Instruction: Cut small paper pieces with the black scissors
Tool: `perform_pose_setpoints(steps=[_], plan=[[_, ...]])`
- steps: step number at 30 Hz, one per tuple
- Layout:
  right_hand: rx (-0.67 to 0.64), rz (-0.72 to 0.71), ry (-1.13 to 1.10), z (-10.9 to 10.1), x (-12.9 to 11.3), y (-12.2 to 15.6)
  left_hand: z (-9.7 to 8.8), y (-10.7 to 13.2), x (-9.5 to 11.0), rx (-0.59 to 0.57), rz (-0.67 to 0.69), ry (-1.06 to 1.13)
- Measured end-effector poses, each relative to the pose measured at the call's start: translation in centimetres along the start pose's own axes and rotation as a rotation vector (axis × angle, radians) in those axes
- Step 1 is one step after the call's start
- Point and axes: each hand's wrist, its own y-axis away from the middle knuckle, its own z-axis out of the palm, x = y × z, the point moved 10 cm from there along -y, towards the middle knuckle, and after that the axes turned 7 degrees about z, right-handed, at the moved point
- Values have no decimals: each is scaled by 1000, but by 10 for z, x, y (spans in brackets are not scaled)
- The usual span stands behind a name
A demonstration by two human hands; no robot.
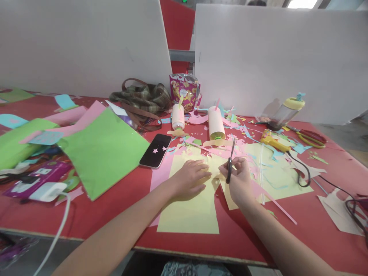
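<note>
Yellow paper (191,214) bears the unclenched left hand (191,175); right of that paper, the right hand (240,182) grasps scissors (229,168), seemingly mid-trimming; the next snip calls for steadying.

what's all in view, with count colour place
scissors: 1, black handles, centre
sheets: several, yellow, centre and right
other paper: many, mixed, throughout
phone: 1, black, mid-left
stars: 2, pink, on phone
cylinders: 2, pale, back centre
snack bag: 1, purple, back
plaid bag: 1, green, back left
glue gun: 1, yellow, right
handled tools: count unclear, red, yellow, right
container: 1, clear, back right
cables: several, black or white, both sides
packet: 1, purple, left
panels: 2, white, back
table: 1, red, below
left fingers: 1 set, on sheets
right fingers: 1 set, holding scissors
</note>
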Motion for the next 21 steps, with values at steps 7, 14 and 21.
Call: perform_pose_setpoints(steps=[7, 14, 21], plan=[[88, 12, 35, -18, -2, -13, -8, -1, 4, 71, 34, -14], [184, -64, 10, -38, -12, -21, -29, 6, -25, 222, -73, -141], [242, -132, -36, -47, -21, -21, -44, 12, -53, 167, -187, -193]])
